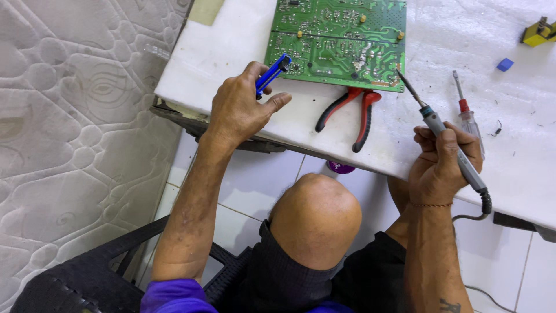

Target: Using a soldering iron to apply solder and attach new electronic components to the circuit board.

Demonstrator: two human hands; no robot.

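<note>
Soldering iron tip at the green circuit board's lower right edge, blue tool at its lower left.

Your right hand grips the soldering iron; left hand is closed on a blue tool, possibly a desoldering pump. Circuit board sits top centre on the white table. Keep the tip steady on one joint, clear of the red-handled pliers.

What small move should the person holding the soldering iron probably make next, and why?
Probably lower the soldering iron tip onto the green circuit board: the right hand holds it with the tip just off the board's near right corner, while the left hand holds a blue tool at the board's left edge.
</note>
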